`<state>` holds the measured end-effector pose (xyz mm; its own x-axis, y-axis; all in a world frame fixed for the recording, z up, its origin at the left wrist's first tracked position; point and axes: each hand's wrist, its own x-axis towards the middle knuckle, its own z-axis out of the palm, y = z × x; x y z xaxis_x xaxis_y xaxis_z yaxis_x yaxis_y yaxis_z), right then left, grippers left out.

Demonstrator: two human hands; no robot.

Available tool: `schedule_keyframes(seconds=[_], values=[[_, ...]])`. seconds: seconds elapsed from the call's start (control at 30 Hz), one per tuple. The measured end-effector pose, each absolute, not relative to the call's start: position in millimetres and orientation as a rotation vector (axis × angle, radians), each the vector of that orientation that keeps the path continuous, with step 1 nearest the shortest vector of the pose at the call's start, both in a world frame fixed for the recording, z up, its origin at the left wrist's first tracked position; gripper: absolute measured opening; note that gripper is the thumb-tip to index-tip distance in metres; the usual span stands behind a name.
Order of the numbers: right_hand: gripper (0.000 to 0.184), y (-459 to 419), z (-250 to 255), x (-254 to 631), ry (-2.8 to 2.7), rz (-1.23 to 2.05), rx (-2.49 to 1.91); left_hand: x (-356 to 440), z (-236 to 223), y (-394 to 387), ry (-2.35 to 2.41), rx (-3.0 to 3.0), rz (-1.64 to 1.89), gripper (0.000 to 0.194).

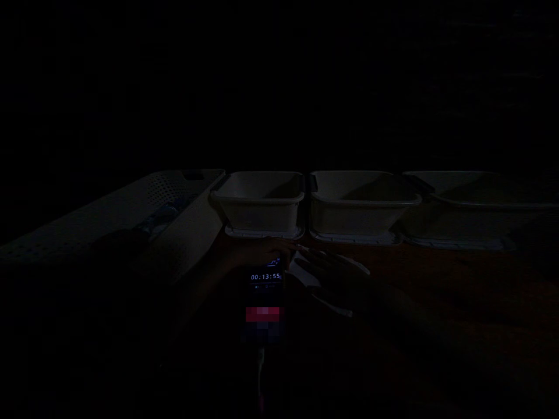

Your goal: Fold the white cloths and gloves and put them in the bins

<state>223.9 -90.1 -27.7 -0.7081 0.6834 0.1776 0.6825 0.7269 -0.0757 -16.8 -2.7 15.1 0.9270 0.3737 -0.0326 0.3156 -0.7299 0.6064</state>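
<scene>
The picture is very dark, so outlines are faint. A white piece of what looks like cloth [303,272] lies on the brown table. My right hand [327,269] rests over it with fingers stretched out toward the left, and white edges show around the hand. From the left, my left hand [271,247] reaches past the top of a lit phone [264,297], its fingers extended and slightly bent at the cloth's left edge. Nothing shows in its grasp. The phone displays a running time, and a pale cable [261,366] leads from its lower end.
Three pale plastic tubs [262,212] stand in a row behind my hands, each on a light base. To the left is a long perforated basket [192,227] with bluish, indistinct items [163,218] inside. Everything beyond them is black.
</scene>
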Motion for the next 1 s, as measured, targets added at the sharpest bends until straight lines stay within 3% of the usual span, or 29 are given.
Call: schedule_keyframes(seconds=[0.83, 1.0], values=[[0.066, -87.9, -23.4, 225.1, -2.731, 0.047, -1.121, -22.0, 9.3, 2.0, 0.461, 2.488, 0.125, 0.032], [0.049, -90.3, -8.6, 236.9, -2.530, 0.321, -1.209, -20.5, 9.4, 1.6, 0.518, 2.494, 0.077, 0.034]])
